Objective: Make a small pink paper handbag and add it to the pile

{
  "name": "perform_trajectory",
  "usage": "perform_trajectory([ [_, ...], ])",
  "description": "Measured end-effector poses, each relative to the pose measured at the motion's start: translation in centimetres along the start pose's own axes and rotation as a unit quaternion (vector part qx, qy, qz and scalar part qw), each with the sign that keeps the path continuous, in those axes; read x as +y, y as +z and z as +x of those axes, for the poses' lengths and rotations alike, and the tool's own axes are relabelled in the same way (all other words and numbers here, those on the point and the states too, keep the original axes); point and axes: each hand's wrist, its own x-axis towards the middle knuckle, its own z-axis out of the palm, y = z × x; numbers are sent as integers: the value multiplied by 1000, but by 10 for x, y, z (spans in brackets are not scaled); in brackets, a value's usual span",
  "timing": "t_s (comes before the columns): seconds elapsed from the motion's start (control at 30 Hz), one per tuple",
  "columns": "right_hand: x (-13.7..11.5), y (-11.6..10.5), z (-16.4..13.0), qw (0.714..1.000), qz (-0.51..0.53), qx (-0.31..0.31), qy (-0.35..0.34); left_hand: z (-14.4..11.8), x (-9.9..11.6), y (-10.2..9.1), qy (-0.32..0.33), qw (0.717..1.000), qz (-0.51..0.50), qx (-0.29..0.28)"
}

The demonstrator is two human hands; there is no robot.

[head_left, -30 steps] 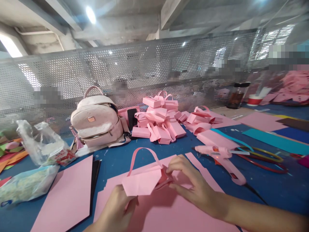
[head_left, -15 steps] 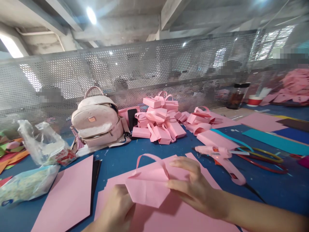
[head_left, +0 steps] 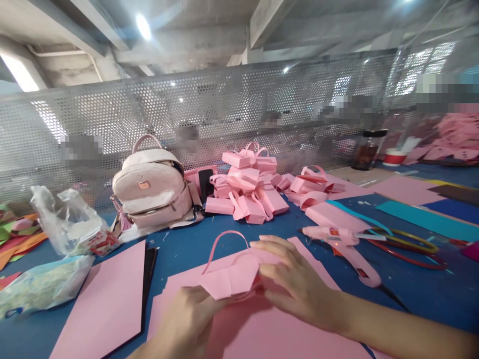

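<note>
the left hand (head_left: pixel 190 311) had its fingers curled in, thumb against them, pinching the left end of a small pink paper bag (head_left: pixel 232 280). the right hand (head_left: pixel 295 281) had its fingers loosely parted, tips against the bag's right end; i could not tell whether they gripped it. the bag was tilted between both hands, its thin handle (head_left: pixel 230 232) arching up, above pink sheets (head_left: pixel 269 334) on the blue table (head_left: pixel 179 244). a pink glue gun (head_left: pixel 346 245) lay to the right. farther back sat a heap of pink bags (head_left: pixel 245 182) and, left of it, a pale backpack (head_left: pixel 151 187).
</note>
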Motion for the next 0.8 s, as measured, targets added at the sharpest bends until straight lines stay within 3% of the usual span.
perform_trajectory([
  [0.27, -3, 7, -1, 986, 44, -150, 57, -7, -4, 9, -3, 994, 109, 18],
  [0.43, -5, 4, 0, 986, 71, -140, 48, -9, -10, 18, 26, 976, 210, 52],
  [0.8, -2, 10, -2, 996, 37, -76, -3, 1, -7, 9, 14, 979, 197, 58],
])
